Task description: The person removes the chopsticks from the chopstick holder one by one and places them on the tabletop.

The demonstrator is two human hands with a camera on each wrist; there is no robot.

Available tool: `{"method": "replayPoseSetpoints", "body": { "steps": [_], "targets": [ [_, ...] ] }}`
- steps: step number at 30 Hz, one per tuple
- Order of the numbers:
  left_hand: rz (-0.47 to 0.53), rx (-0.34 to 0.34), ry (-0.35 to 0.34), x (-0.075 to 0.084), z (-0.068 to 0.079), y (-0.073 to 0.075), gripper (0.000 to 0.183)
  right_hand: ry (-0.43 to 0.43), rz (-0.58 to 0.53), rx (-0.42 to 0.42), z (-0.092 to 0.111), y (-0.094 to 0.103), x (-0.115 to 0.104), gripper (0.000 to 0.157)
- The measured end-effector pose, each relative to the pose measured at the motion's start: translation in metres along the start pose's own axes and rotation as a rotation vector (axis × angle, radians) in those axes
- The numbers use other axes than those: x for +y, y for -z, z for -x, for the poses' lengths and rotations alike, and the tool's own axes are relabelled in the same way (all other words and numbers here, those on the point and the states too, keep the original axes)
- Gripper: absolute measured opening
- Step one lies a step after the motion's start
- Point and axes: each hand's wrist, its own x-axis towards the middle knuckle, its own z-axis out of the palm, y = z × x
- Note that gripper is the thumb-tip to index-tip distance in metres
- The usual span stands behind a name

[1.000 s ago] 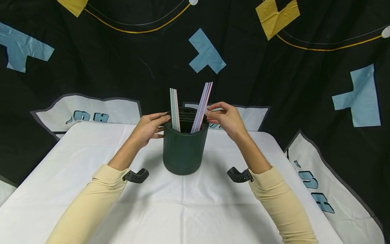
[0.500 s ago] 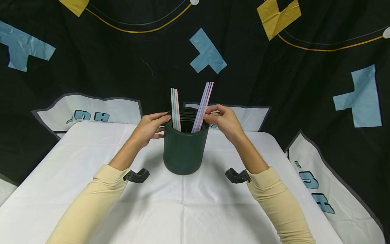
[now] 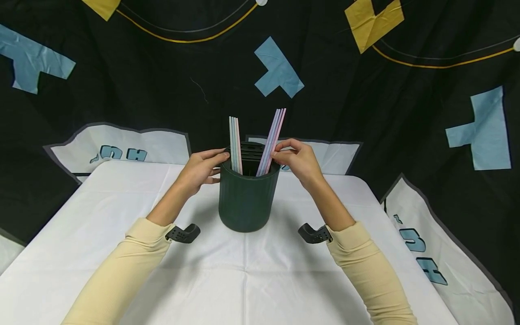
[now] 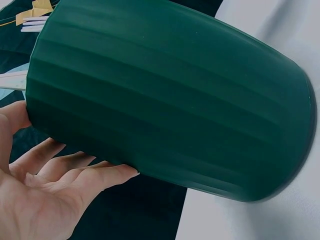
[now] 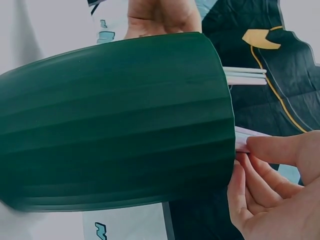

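Note:
A dark green tapered container (image 3: 246, 203) stands upright on the white table, with a black slotted insert (image 3: 252, 150) at the back of its mouth. Several pale blue-green and pink straws (image 3: 234, 140) lean inside on the left; several lilac and pink straws (image 3: 273, 137) tilt right at the other side. My left hand (image 3: 200, 169) holds the container's left rim, thumb at the edge and fingers along the outer wall (image 4: 150, 90). With thumb and fingertips, my right hand (image 3: 298, 160) pinches the lilac and pink straws just above the rim, as the right wrist view shows (image 5: 272, 170).
A creased white cloth (image 3: 243, 289) covers the table. Behind it hangs a black backdrop (image 3: 162, 81) with blue and yellow shapes. White printed panels (image 3: 118, 146) border the table's back and right side.
My right hand has moved slightly left, from beside the lilac and pink straws to pinching them. The left hand keeps its hold on the container. The whole head view has shifted slightly.

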Motion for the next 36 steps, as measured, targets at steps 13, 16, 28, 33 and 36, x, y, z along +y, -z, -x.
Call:
{"method": "replayPoseSetpoints", "body": {
  "steps": [13, 16, 28, 33, 36],
  "targets": [
    [0.015, 0.000, -0.004, -0.001, -0.001, 0.001, 0.055, 0.057, 0.008, 0.034, -0.002, 0.005, -0.012, 0.024],
    [0.023, -0.004, -0.001, -0.001, -0.002, 0.000, 0.056, 0.069, 0.008, 0.041, -0.003, 0.007, -0.017, 0.022],
    [0.031, -0.007, -0.010, -0.001, -0.002, 0.000, 0.055, 0.105, -0.090, 0.101, -0.004, 0.023, -0.045, 0.016],
    [0.024, -0.004, -0.003, -0.001, -0.001, 0.000, 0.055, 0.111, -0.154, 0.130, -0.003, 0.032, -0.057, 0.015],
    [0.021, -0.001, 0.001, -0.001, -0.001, 0.001, 0.055, 0.115, -0.204, 0.152, -0.001, 0.039, -0.064, 0.015]
  ]
}}
